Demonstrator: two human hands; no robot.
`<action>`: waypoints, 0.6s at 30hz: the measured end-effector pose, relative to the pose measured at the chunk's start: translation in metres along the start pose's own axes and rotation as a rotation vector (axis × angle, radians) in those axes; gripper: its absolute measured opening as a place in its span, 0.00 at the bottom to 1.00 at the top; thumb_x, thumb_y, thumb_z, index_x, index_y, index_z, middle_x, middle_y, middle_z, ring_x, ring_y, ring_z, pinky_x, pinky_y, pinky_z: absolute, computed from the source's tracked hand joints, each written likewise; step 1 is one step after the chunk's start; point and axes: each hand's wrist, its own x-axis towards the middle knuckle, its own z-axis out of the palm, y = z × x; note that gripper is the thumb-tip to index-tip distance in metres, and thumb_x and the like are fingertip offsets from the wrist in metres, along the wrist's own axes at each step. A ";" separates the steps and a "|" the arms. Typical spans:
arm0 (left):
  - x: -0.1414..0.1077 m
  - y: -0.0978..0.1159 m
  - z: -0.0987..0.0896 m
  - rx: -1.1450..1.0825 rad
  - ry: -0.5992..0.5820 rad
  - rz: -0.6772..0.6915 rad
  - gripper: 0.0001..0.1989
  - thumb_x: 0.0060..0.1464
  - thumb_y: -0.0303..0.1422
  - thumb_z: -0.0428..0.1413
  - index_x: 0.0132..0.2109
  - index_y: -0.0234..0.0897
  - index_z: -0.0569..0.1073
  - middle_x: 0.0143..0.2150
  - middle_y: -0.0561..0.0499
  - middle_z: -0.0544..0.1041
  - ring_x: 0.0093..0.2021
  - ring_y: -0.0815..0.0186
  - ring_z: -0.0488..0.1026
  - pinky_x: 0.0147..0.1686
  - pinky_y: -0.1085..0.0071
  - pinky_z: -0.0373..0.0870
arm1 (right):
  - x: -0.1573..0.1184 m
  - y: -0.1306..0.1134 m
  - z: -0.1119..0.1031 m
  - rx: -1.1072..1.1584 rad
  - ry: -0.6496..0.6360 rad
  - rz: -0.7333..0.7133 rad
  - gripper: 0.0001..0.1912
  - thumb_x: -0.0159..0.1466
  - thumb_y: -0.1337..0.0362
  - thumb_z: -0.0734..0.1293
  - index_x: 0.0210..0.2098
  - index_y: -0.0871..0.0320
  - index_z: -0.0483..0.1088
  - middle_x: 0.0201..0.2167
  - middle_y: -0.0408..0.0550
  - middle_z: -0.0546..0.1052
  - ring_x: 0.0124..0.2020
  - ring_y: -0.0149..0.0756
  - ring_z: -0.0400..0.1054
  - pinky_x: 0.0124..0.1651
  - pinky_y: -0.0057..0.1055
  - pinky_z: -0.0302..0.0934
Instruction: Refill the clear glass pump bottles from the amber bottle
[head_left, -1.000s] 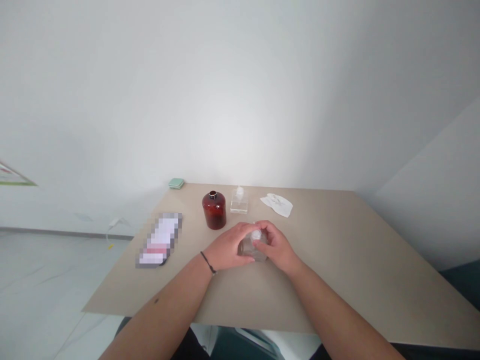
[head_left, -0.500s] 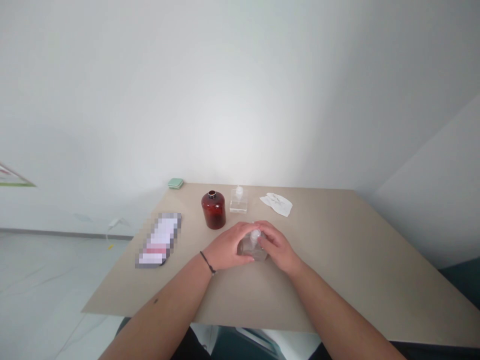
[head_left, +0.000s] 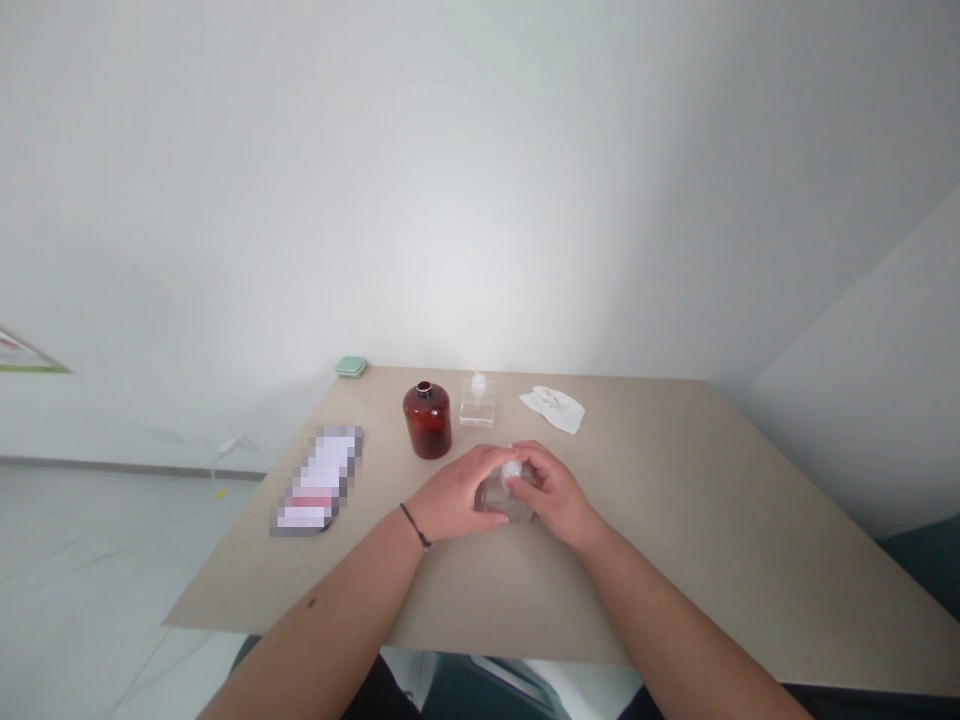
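Observation:
A clear bottle [head_left: 501, 502] stands on the table between my hands, its white cap [head_left: 511, 469] on top. Around the bottle's left side curls my left hand [head_left: 461, 492], thumb in front and fingers behind. My right hand [head_left: 553, 492] pinches the cap, with the thumb on its near side and the fingers beyond it. Just past my left hand is a dark red-brown bottle [head_left: 428, 425] with an uncovered neck. Beside that sits a second clear, square bottle [head_left: 478, 408] with a white cap.
A blurred-out phone [head_left: 319, 480] lies at the left of the table [head_left: 697, 520]. Crumpled white tissue [head_left: 553, 408] rests at the back, and a small green case [head_left: 351, 367] is in the far left corner. The wall [head_left: 480, 200] rises behind the table.
My right thumb has shifted left across the cap, and the right fingers have moved slightly. My left hand and the bottle have stayed in place.

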 end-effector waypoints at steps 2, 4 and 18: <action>0.000 0.001 0.000 0.000 -0.003 -0.004 0.40 0.48 0.32 0.65 0.66 0.43 0.57 0.60 0.42 0.67 0.58 0.54 0.67 0.60 0.57 0.64 | 0.000 0.002 0.001 -0.009 0.015 0.017 0.14 0.61 0.53 0.70 0.43 0.53 0.70 0.43 0.48 0.72 0.45 0.42 0.68 0.48 0.39 0.63; 0.001 0.001 0.000 0.000 -0.005 -0.008 0.41 0.48 0.32 0.65 0.66 0.44 0.57 0.60 0.42 0.67 0.58 0.54 0.67 0.60 0.57 0.64 | 0.000 0.004 0.001 -0.012 0.022 0.020 0.15 0.60 0.53 0.70 0.43 0.53 0.69 0.42 0.48 0.71 0.43 0.41 0.67 0.47 0.38 0.63; 0.000 0.002 0.000 -0.002 0.002 -0.004 0.41 0.47 0.30 0.65 0.66 0.44 0.57 0.60 0.43 0.67 0.58 0.54 0.67 0.59 0.57 0.65 | 0.002 -0.001 -0.001 -0.041 -0.019 -0.011 0.15 0.62 0.51 0.69 0.41 0.53 0.70 0.43 0.48 0.70 0.45 0.42 0.67 0.49 0.38 0.61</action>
